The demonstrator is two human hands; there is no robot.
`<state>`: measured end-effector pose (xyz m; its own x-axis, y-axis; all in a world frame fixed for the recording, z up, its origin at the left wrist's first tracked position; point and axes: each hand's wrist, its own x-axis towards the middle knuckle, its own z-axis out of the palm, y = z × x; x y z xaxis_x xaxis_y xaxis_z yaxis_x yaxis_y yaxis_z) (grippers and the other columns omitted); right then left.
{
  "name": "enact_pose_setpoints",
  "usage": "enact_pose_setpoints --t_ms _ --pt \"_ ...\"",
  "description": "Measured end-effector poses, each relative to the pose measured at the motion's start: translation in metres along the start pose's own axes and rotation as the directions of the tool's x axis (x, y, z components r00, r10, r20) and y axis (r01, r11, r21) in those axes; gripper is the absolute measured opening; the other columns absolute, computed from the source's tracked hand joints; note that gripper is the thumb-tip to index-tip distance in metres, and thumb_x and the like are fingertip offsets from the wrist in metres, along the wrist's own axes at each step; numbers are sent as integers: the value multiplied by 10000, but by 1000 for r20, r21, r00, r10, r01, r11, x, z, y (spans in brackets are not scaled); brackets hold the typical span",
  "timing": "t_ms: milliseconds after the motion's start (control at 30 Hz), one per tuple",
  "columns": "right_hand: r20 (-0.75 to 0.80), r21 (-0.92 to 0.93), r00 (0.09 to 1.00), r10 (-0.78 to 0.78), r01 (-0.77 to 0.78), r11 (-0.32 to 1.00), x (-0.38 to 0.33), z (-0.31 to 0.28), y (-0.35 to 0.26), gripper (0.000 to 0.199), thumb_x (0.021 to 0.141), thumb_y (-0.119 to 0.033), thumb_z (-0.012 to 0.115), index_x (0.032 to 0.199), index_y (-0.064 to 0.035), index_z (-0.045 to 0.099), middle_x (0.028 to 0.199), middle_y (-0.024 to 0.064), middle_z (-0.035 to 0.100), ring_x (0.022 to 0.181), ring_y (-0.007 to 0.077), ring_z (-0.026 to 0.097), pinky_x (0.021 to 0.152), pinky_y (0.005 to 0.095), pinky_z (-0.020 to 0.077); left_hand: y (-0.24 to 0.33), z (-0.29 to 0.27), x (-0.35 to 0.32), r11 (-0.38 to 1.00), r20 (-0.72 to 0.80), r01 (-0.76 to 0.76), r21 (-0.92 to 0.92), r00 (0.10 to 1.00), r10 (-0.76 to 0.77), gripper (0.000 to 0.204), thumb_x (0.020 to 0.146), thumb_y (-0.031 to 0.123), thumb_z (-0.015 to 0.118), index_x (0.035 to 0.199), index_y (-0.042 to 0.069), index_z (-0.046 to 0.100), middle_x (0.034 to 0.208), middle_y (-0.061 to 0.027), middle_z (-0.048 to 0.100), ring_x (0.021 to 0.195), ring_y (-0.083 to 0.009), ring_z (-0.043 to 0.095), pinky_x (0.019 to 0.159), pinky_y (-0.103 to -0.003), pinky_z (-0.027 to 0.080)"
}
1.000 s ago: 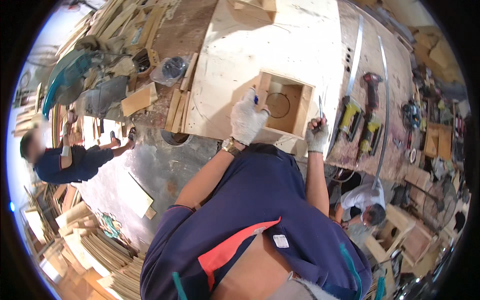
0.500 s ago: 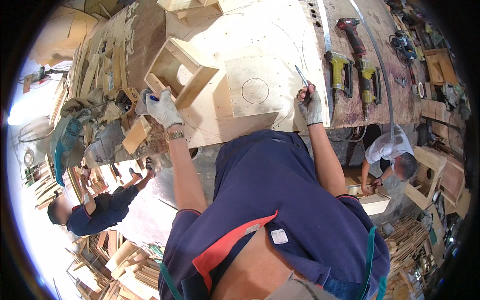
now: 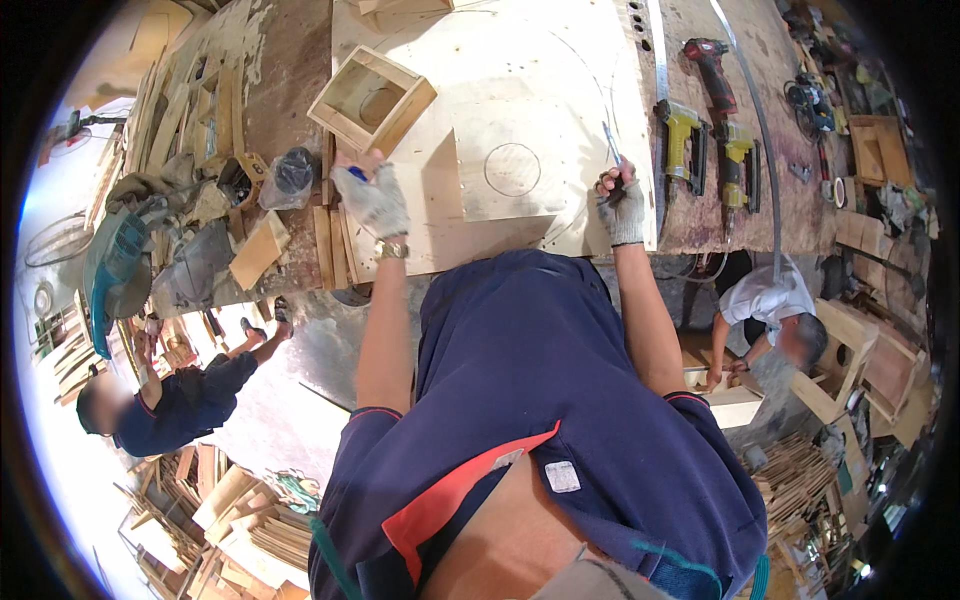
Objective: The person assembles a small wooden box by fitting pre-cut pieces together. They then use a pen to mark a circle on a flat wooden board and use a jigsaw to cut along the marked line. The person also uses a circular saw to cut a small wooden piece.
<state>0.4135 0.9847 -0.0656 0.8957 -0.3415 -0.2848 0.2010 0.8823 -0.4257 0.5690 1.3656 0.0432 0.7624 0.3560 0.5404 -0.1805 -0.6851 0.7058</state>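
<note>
We see both gloved hands at the tabletop edge: left hand loosely open, touching the plywood sheet just below the open wooden box; right hand closed on a thin tool, prob. a pencil. Beyond: yellow nail guns.

Open square wooden box frame lies flat on plywood (tilted diagonally); pencil upright.

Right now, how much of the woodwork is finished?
Done, it seems: a circle is drawn on the square plywood piece, and an open wooden box stands assembled with a round mark inside it. In hand: the right hand holds a thin pencil-like tool; the left hand rests by the box. Left: the circle looks uncut, and the yellow power tools lie untouched.
</note>
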Motion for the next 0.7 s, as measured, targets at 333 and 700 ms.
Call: enact_pose_setpoints --t_ms 333,700 --pt "-14 -643 998 -68 43 765 51 95 -3 309 1129 -287 590 1352 -72 592 1265 114 735 1141 238 689 940 373 554 -3 -6 -81 859 595 495 -130 732 -332 536 948 282 844 1355 18 617 1040 -57 623 949 -153 587 866 -319 534" --pt "303 -951 944 -132 308 21 87 148 35 359 1093 -301 591 1119 42 693 875 80 744 758 187 639 697 352 507 38 -12 -66 895 753 447 -5 590 -290 379 931 263 857 1073 13 611 910 -76 689 798 -147 628 749 -315 546"
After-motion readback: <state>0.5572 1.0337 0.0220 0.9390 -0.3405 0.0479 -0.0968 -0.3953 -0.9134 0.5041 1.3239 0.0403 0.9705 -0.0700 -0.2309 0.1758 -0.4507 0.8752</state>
